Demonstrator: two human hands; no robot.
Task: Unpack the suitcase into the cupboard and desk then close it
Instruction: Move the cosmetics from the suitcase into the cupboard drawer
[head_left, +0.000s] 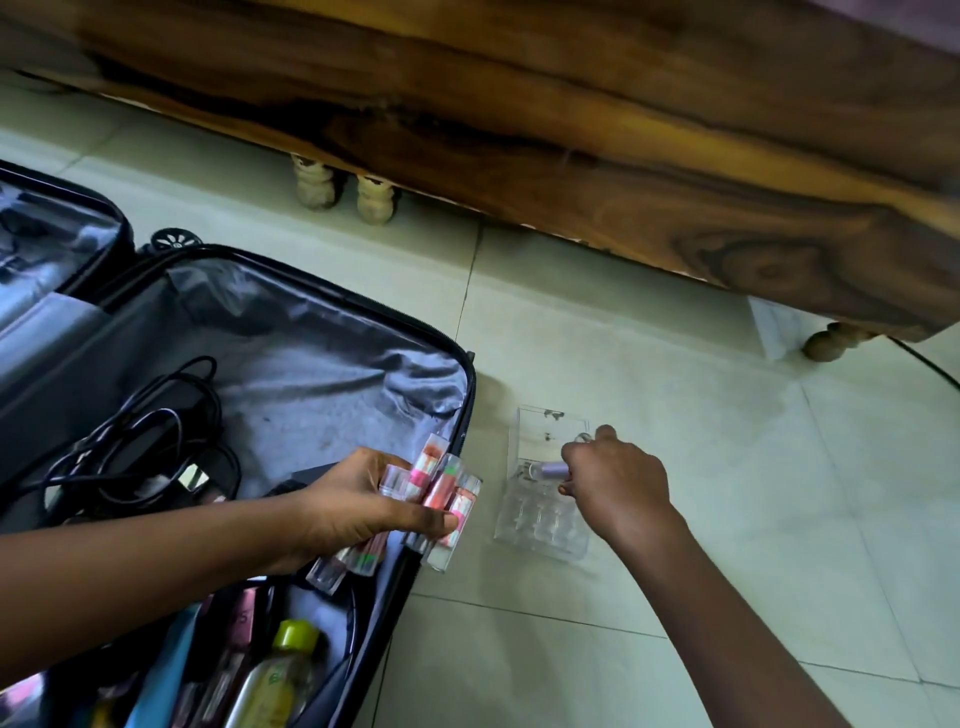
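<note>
Bottle (283, 670), cables (130, 447): in open suitcase (332, 332) on floor (675, 519); left hand (358, 499) fingers curled round bundle of lipsticks (441, 493); right hand (618, 483) pinching lilac tube (550, 470) over clear organiser (540, 519); wooden bed (571, 130) beyond

Most open room is the tiled floor (727, 519) across the lower right and centre of the frame, plus the strip running up the middle. The wooden furniture (571, 130) blocks the whole top, its turned legs (343, 189) poking down upper centre. The open suitcase (260, 332) eats the left side, cables (140, 441) tangled inside. A clear organizer (540, 514) sits just beside its right edge.
</note>
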